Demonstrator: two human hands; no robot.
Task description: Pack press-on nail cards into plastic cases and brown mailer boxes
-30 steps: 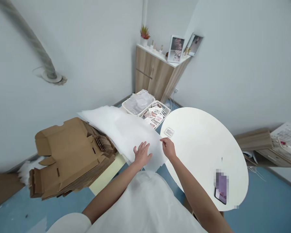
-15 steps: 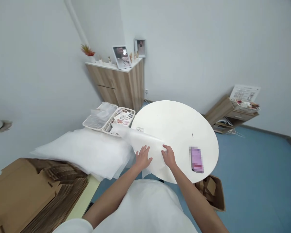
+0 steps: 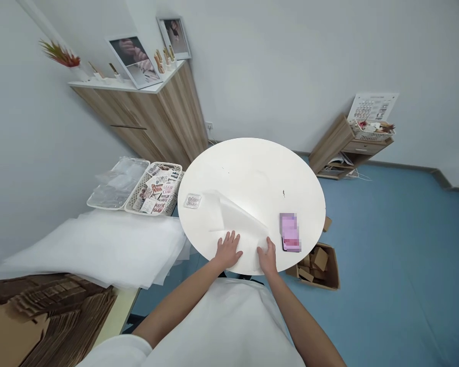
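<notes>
A thin white translucent sheet [image 3: 239,214] lies on the round white table [image 3: 248,158], its upper part folded over at a slant. My left hand [image 3: 227,251] rests flat on the sheet's near part, fingers spread. My right hand [image 3: 268,258] is at the sheet's right edge, fingers curled and closed on it, with the thumb towards the left. To the left of the sheet sits a small clear case [image 3: 193,201] with small pieces inside. A pixelated purple phone-like object [image 3: 290,233] lies right of my right hand.
A stack of white sheets [image 3: 99,250] lies at the left, beside flattened cardboard [image 3: 69,321]. Behind it are a basket of printed cards [image 3: 158,188] and a tray of clear bags [image 3: 118,181]. An open carton [image 3: 331,270] stands on the floor at right.
The sheet has come off the stack side and now lies on the table, folded over. Both hands stay on it. The view has shifted, bringing the clear case fully into sight.
</notes>
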